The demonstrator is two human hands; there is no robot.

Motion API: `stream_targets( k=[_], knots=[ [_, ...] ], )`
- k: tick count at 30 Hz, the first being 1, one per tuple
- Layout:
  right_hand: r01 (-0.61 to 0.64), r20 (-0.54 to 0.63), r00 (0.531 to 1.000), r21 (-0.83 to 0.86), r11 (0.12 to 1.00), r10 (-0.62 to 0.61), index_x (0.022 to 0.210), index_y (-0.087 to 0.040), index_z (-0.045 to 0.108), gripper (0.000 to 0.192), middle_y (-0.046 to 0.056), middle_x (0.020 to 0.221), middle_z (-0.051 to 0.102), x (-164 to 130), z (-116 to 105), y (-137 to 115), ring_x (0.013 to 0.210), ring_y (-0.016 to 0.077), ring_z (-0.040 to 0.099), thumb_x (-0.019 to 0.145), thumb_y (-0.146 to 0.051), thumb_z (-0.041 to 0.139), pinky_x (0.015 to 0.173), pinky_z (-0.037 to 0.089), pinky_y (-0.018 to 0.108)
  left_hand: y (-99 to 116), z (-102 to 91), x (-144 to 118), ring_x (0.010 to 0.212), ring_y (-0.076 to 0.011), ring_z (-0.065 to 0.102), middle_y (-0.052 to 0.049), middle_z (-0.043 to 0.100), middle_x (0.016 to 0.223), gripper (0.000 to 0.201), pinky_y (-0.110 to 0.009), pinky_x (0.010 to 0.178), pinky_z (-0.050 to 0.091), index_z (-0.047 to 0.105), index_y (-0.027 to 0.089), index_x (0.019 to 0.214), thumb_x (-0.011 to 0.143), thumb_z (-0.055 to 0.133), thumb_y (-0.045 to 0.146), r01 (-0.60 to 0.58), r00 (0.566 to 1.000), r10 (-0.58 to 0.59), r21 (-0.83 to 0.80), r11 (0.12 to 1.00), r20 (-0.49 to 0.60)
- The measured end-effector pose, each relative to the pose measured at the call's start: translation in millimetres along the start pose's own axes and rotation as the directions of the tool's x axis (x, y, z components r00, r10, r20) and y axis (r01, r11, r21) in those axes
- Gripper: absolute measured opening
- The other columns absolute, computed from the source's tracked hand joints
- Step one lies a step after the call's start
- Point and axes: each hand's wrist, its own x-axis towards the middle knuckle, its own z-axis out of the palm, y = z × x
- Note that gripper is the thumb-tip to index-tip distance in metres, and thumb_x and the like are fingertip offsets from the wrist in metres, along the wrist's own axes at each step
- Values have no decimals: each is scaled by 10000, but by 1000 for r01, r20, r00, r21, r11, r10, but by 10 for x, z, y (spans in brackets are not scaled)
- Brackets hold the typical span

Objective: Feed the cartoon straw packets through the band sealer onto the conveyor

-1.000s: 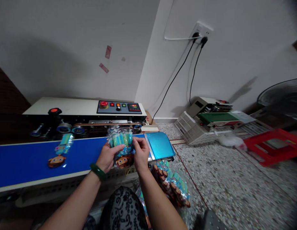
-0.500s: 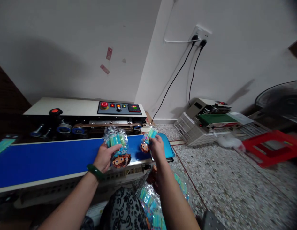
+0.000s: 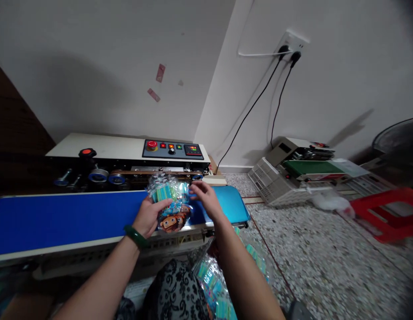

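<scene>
My left hand (image 3: 149,216) is closed round a stack of clear plastic packets (image 3: 165,193), thumb on top, held over the blue conveyor belt (image 3: 76,215). The packets show turquoise and green strips, with brown cartoon faces at their lower ends. Just right of the stack, another packet (image 3: 184,192) stands by the band sealer's inlet, partly covered by the stack. My right hand (image 3: 205,200) is beside it, fingers loosely bent and apart, with nothing seen between them; whether the fingertips touch the packet is unclear. The band sealer (image 3: 126,146) runs behind the belt, its display lit.
More packets (image 3: 211,280) lie in a clear bag below my right forearm. A blue end tray (image 3: 231,204) closes off the belt's right. A white crate (image 3: 269,184) carries a smaller machine with a green belt (image 3: 309,168). A red plastic frame (image 3: 386,213) is at far right.
My right hand has moved left with a packet to the sealer's inlet beside the stack, and its fingers have loosened. The packet at the belt's far left has gone out of view.
</scene>
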Motion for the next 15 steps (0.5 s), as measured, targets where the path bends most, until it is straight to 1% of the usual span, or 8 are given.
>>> stream_targets(
  k=[2,3,4,5,7,10,13,15],
  knots=[
    [73,171,983,-10,997,-70,916,-201,610,354,16,889,649,-147,152,-6,807,154,592,596,-331,691,672,475,258,-12,6,-3,726,-194,640,-53,702,820,339,-318,718,495,645,133,875,547,729,138,9,999,-9,-10,1000,31],
    [87,217,973,-5,996,-84,918,-200,620,347,16,899,655,-206,217,1,833,162,591,601,-325,690,717,470,272,-19,12,-3,729,-191,639,-53,702,820,330,-310,715,494,644,133,870,549,725,131,10,999,-9,-9,1000,39],
    [98,223,970,3,995,-96,912,-197,634,322,16,902,662,-252,271,15,851,167,590,620,-326,676,761,459,286,-27,19,-3,731,-187,638,-53,702,825,325,-301,711,494,645,133,863,549,724,124,9,999,-9,-9,1000,44],
    [107,198,974,11,994,-107,904,-193,648,293,17,906,668,-282,313,34,869,173,589,648,-337,651,800,446,300,-34,28,-1,732,-186,637,-54,701,833,327,-297,710,494,645,132,860,543,724,119,7,999,-7,-11,1000,44],
    [121,102,987,27,992,-123,892,-190,670,268,22,926,676,-301,358,82,914,186,584,701,-363,597,855,420,321,-49,46,4,740,-196,639,-64,699,849,347,-310,717,495,646,126,865,529,731,121,2,999,-1,-19,1000,33],
    [167,-65,984,53,985,-163,883,-191,681,275,24,945,677,-269,324,148,964,194,569,716,-384,578,886,400,319,-62,61,13,754,-224,643,-75,701,817,375,-352,742,495,648,112,873,512,744,148,-20,1000,20,-19,1000,-7],
    [183,-190,969,133,974,-156,877,-193,665,278,8,886,675,-225,174,183,880,173,584,719,-402,570,810,435,291,-62,51,22,703,-217,649,-64,702,747,336,-352,715,507,653,108,835,514,740,156,-12,999,12,-7,1000,-46],
    [166,-230,966,203,965,-118,845,-190,649,263,-7,809,664,-215,43,186,764,145,585,722,-406,562,713,456,261,-65,36,32,662,-212,649,-62,701,734,311,-343,660,519,654,110,812,515,735,152,24,998,-25,-5,1000,-52]
  ],
)
